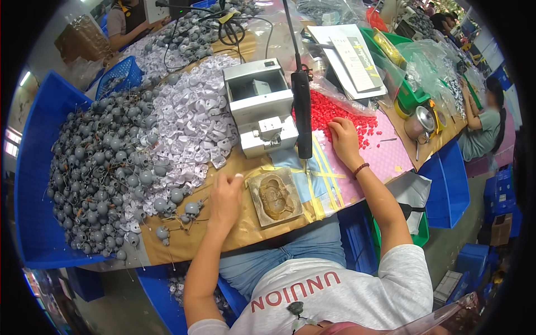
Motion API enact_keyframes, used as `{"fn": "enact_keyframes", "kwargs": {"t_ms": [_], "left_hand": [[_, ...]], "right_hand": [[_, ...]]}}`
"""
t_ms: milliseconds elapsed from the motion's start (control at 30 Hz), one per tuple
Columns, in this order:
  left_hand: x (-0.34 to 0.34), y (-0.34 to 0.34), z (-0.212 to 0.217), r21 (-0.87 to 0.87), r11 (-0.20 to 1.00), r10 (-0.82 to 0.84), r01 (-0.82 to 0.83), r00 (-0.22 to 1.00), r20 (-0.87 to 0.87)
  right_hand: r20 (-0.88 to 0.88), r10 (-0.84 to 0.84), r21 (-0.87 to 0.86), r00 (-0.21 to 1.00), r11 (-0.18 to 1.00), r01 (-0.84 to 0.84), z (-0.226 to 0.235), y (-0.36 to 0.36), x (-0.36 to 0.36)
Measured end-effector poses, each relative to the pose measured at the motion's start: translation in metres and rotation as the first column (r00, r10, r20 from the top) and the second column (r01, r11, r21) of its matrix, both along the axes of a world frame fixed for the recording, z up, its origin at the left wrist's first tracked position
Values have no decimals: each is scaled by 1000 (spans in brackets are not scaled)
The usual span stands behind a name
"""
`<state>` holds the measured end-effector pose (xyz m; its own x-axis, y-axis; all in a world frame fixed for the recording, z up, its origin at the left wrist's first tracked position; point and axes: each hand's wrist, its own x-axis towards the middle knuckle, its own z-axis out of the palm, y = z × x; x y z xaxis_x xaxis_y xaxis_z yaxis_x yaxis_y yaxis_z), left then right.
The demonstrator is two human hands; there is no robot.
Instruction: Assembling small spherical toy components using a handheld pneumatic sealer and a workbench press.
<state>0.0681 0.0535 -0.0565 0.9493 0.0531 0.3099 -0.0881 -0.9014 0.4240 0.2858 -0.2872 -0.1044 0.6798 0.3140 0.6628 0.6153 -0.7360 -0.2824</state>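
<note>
My left hand [225, 196] sits on the brown paper-covered table [245, 229], forearm coming up from the lower edge, wrist straight, back of the hand toward the camera. Fingers curled in, tips pinched around something small and white at the top of the hand; too small to tell what it is. The hand is just left of the tan mould block [274, 196], which lies flat near the table's front edge with a rounded hollow in its face. Not touching the block as far as I can see.

Right hand [343, 140] reached forward, arm stretched out across the pink mat [385, 159], dark bead bracelet [360, 169] on the wrist. Palm down, fingers bent and spread into the edge of the red small parts pile [335, 114]. Fingertips are buried in the reds, so can't tell if they grip one or just rest there.

Left of my left hand: heap of grey round parts [100, 167] with thin wire stems, a few strays close to the hand. Beside that a heap of white small pieces [190, 123]. Straight ahead, a grey-white bench machine [259, 106], and a black hanging tool [302, 111] dangling upright between machine and reds. Yellow tape strips [324, 178] run across the mat between both hands.
</note>
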Motion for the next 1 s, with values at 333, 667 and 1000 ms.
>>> {"fn": "enact_keyframes", "kwargs": {"t_ms": [333, 667, 1000], "left_hand": [[-12, -15, 2, -65, 994, 90, -91, 996, -17], [-28, -13, -3, -70, 995, 60, -65, 995, -77], [-78, -18, -15, -268, 955, 110, -129, 990, -85]], "right_hand": [[20, -3, -305, 1000, 952, 9, 13, -4, 27], [3, -32, -465, 999, 885, 30, 15, 4, 39], [-96, 33, -298, 995, 953, -60, 40, 7, 42]]}}
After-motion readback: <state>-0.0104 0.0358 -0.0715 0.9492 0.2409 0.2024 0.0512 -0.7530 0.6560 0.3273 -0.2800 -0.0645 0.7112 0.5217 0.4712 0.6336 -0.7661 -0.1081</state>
